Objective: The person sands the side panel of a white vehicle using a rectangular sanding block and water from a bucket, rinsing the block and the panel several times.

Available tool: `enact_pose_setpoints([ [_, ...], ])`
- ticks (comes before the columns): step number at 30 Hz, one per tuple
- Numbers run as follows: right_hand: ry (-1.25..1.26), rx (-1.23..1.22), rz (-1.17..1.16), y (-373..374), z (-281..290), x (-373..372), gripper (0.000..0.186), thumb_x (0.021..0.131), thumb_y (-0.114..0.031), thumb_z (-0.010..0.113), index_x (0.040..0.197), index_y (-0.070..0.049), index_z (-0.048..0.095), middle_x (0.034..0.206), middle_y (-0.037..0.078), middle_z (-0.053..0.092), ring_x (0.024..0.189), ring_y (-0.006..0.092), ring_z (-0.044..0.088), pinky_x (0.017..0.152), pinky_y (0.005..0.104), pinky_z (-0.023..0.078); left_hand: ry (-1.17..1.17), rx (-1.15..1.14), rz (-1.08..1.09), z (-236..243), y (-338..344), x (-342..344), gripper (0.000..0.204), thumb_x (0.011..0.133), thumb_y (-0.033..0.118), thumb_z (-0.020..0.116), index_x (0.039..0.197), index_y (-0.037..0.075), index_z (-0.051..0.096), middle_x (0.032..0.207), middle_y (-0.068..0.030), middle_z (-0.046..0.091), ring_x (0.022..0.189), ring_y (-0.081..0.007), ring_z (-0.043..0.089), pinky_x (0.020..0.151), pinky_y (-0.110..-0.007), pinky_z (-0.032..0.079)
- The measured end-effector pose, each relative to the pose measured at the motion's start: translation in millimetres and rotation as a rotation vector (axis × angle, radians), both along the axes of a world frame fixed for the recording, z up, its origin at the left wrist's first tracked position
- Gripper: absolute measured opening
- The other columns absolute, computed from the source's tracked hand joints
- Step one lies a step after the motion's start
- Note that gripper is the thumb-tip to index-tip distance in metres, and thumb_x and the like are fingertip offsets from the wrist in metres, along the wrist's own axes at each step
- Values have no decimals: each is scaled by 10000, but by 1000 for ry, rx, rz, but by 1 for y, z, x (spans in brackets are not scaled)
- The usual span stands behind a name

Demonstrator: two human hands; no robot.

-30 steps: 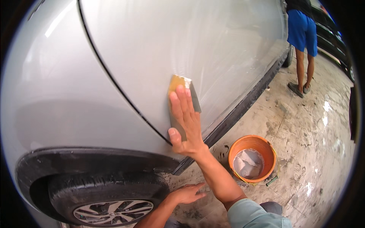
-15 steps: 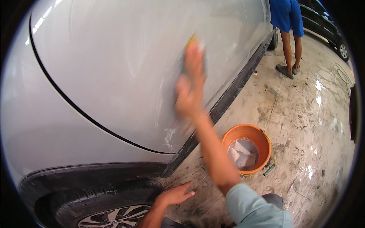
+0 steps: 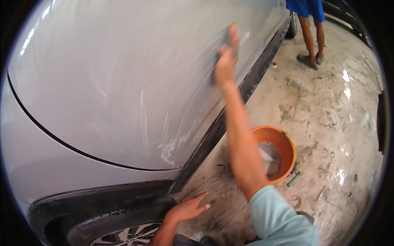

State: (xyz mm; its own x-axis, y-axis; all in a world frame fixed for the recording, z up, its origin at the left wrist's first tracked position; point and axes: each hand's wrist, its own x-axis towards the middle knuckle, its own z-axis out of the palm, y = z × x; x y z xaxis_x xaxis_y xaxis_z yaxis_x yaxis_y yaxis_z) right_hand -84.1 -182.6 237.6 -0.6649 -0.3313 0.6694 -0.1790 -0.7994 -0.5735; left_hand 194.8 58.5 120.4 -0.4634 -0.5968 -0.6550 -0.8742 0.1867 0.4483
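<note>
My right hand, blurred by motion, is pressed against a light grey car door panel. Under its fingers is a dark pad with a yellowish tip; its exact kind is too smeared to tell. Whitish wet streaks run over the panel, with a thicker pale smear at its lower corner. My left hand hangs low beside the front tyre, fingers stretched out, thumb apart, holding nothing.
An orange bucket with cloudy water and pale pieces inside stands on the stained floor, partly behind my right forearm. A black sill edges the car. Farther off stands a person in blue shorts, near a dark car.
My right hand has slid with the pad farther up and to the right along the panel. The view has shifted a little; my left hand stays low and open.
</note>
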Motion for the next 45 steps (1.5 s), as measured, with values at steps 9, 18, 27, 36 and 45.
enact_pose_setpoints([
  [9,232,-135,105,85,-67,152,746,811,-57,414,1503,26,150,1566,236,167,1467,329,150,1184,445,166,-70,-18,-42,-35,-9,24,641,960,444,506,1464,83,342,1345,-245,516,1214,-381,531,1017,-405,415],
  [18,-182,-311,109,43,-66,157,761,818,-76,406,1499,63,95,1569,242,149,1447,354,215,1158,445,223,-41,-31,11,-67,1,55,639,964,459,487,1439,47,370,1304,-244,552,1188,-366,552,1012,-382,411],
  [27,-50,227,-53,-10,-44,11,624,943,-186,340,1523,-56,148,1586,132,187,1463,328,162,1162,487,167,-215,88,126,-48,-9,57,596,987,440,462,1442,66,372,1296,-214,565,1178,-339,556,984,-383,428],
  [36,151,49,-125,27,-6,98,703,877,-304,377,1510,-28,245,1589,148,176,1460,361,159,1120,539,196,35,225,86,-62,-6,58,602,976,410,491,1424,25,369,1253,-222,589,1115,-310,593,964,-390,442],
  [45,347,-94,113,134,-53,207,705,833,-233,430,1495,-34,286,1552,197,253,1452,343,206,984,549,344,7,45,-42,-82,2,89,577,979,378,502,1419,25,379,1316,-264,526,1164,-360,561,993,-395,426],
])
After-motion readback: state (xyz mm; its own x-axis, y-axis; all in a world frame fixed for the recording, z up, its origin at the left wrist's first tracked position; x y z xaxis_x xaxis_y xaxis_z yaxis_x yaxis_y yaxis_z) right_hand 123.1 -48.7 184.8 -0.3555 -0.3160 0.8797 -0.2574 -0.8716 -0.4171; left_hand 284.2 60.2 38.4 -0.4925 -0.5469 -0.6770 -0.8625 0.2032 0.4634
